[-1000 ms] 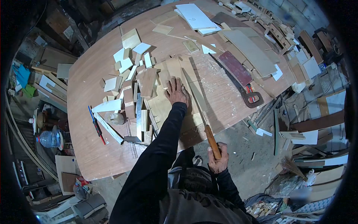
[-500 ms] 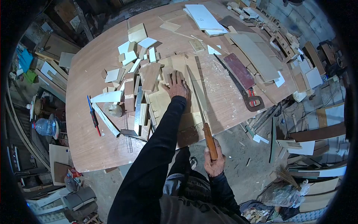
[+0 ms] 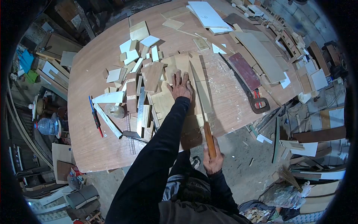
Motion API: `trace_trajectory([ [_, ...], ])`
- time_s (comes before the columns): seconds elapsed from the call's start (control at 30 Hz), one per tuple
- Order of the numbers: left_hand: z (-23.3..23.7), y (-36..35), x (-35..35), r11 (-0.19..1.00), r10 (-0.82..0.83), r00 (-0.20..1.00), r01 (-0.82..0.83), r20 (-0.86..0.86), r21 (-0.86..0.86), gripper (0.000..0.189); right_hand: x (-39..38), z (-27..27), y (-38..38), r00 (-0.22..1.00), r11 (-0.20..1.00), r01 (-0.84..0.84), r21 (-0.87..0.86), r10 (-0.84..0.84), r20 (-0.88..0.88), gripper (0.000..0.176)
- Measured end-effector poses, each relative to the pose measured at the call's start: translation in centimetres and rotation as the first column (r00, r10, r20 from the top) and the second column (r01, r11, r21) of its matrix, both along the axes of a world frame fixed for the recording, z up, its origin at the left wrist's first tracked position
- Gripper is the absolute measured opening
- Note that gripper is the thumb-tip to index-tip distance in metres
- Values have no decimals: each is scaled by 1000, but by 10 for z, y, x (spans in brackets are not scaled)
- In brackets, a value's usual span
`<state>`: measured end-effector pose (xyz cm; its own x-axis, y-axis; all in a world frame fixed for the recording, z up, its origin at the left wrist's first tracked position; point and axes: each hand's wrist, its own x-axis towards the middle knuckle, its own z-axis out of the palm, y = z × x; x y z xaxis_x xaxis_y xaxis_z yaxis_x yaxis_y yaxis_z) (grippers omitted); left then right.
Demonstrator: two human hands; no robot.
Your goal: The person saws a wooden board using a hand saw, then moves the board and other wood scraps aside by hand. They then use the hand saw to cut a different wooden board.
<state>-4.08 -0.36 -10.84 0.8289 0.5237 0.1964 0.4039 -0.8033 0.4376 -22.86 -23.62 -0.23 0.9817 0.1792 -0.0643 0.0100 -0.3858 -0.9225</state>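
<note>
A light wooden board (image 3: 170, 67) lies on the big brown table, and my left hand (image 3: 181, 89) rests flat on it with the fingers spread. Beyond the table's front edge, my right hand (image 3: 213, 158) is wrapped round the wooden handle (image 3: 209, 139) of a handsaw. The saw's long blade (image 3: 199, 93) points away from me over the board, just right of my left hand. Small wood offcuts (image 3: 152, 76) are heaped left of the board.
A black saw with a red and black handle (image 3: 258, 101) lies at the right beside a dark red block (image 3: 244, 71). A blue and red tool (image 3: 96, 116) and a clear jar (image 3: 115, 111) are at the left. White boards (image 3: 207, 15) lie at the back.
The view has shifted slightly. My right hand and the saw sit a little further left relative to the table and board. My left hand stays spread on the board.
</note>
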Motion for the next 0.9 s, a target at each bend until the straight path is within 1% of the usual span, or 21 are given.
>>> trace_trajectory([
  [0.03,0,2,1,1000,4,999,-4,34,-2,46,-8,-4,-4,1000,1000,-8,-12,8,-20,42],
  [0.07,0,4,3,1000,9,999,-9,37,-3,46,-15,-19,-9,977,996,-7,-86,25,213,41],
  [0.1,-2,3,0,1000,-5,997,5,71,8,46,-16,-18,-10,978,996,-10,-91,29,205,41],
  [0.17,-2,3,-3,999,-29,993,26,111,23,45,-9,-15,-6,990,1000,13,-29,-9,139,41],
  [0.2,-2,3,-3,999,-32,996,30,81,22,46,-3,-9,-2,980,1000,16,-26,-11,197,40],
  [0.27,-4,4,2,999,-37,998,36,56,18,46,3,-1,4,977,1000,9,-13,-6,214,40],
  [0.33,1,3,2,1000,3,1000,-3,6,-18,45,-1,-4,1,974,1000,-9,8,7,226,42],
  [0.47,-2,6,6,1000,2,1000,-3,31,23,45,5,-3,0,965,1000,-27,15,22,263,41],
  [0.53,-6,3,-1,999,-23,998,20,62,43,45,5,-13,-5,939,996,37,-81,-6,344,40],
  [0.57,-7,3,-2,999,-18,998,16,58,38,45,5,-16,-5,940,996,32,-86,-1,340,40],
  [0.63,-5,3,-1,999,-27,998,26,53,20,45,7,-21,-5,935,997,76,-14,-66,348,39],
  [0.67,-4,2,-2,999,-31,998,29,54,21,45,5,-23,-7,958,998,56,2,-54,280,39],
  [0.7,-2,1,0,1000,-9,999,8,54,21,45,6,-25,-8,956,998,59,4,-58,289,39],
  [0.77,-3,-2,0,1000,14,999,-15,47,15,46,4,-25,-12,980,999,16,48,-25,200,40],
  [0.8,-5,-2,1,999,20,999,-22,41,45,47,5,-14,-11,979,999,17,46,-26,202,40],
  [0.87,-9,0,3,997,28,999,-30,36,72,48,8,22,-7,1000,999,18,29,-18,-1,40],
  [0.9,-8,2,5,999,26,1000,-25,-8,39,48,12,28,-7,1000,999,17,28,-17,4,40],
])
